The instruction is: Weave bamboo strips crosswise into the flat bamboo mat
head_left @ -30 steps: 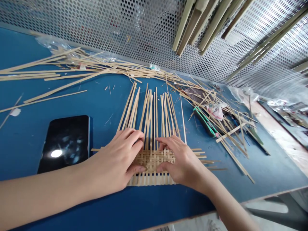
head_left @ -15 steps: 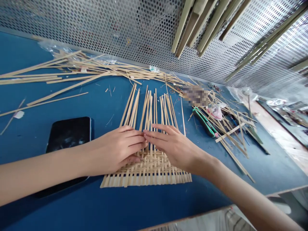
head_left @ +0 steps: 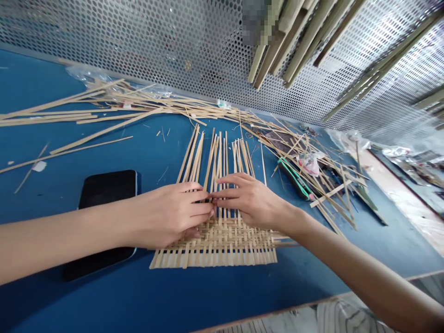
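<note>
A partly woven mat of pale bamboo strips [head_left: 236, 238] lies flat in front of me, its close weave near me and loose upright strips [head_left: 208, 155] fanning out away from me. My left hand [head_left: 175, 212] rests over the left part of the weave, fingers bent round the strips and thumb low on the woven rows. Reaching in from the right, my right hand [head_left: 248, 199] has its fingertips down on the middle strips, touching or nearly touching the left fingertips. Its thumb is hidden underneath. Both hands cover the weave's upper edge.
A black phone [head_left: 107, 189] lies under my left forearm. Loose bamboo strips [head_left: 145, 113] spread along the back of the blue table [head_left: 166, 296]. To the right are a green-and-black handled tool [head_left: 294, 178] and a crumpled plastic wrapper [head_left: 310, 163]. A perforated metal panel [head_left: 138, 46] stands behind.
My right hand has shifted slightly up and left, uncovering more of the weave's right side, where strip ends now show. The left hand stays on the strips; the view has moved a little.
</note>
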### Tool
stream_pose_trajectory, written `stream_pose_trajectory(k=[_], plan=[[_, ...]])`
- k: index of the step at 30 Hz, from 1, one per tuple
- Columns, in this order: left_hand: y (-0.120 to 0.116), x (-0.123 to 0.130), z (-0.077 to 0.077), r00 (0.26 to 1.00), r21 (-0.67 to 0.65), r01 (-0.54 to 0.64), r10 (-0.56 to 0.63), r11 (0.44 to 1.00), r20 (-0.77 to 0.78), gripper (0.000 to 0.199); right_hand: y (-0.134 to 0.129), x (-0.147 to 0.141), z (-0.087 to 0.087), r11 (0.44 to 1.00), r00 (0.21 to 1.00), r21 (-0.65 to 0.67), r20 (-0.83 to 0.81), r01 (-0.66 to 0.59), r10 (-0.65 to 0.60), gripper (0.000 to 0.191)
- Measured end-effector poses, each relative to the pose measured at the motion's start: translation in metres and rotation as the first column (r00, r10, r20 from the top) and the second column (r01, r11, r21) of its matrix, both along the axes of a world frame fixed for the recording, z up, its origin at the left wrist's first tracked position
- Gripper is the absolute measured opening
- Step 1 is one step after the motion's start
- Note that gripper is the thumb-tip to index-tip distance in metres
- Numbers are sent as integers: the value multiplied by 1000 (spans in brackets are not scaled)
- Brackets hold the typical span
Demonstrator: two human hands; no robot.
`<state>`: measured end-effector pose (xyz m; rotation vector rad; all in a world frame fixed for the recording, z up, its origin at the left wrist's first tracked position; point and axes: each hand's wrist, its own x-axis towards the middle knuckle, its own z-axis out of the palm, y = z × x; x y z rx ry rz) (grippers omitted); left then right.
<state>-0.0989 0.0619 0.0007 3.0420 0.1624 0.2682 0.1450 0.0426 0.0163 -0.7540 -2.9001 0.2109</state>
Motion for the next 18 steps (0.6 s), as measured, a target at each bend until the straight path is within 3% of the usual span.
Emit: stream_pose_trajectory(k=[6, 10, 13, 16, 18], plan=[[5, 3, 3, 1000, -137, 8, -4, 990, 29, 20, 8, -11, 3, 999, 1000, -37, -27, -8, 7, 42], [7, 1, 1, 1000, -140, -5, 4, 990, -12, 24, 11, -12, 1, 995, 995, -98, -96, 28, -38, 42], [8, -1, -2, 1000, -121, -18, 18, 992, -3, 34, 10, -3, 0, 978, 956, -186, -256, 97, -144, 43], [5, 1, -5, 1000, -77, -5, 6, 997, 9, 31, 4, 11, 3, 939, 864, -250, -388, 237, -321, 22], [-1, 5, -6, 997, -46, -46, 49, 998, 54, 25, -4, 21, 6, 898, 829, -290, -366, 331, -424, 9]])
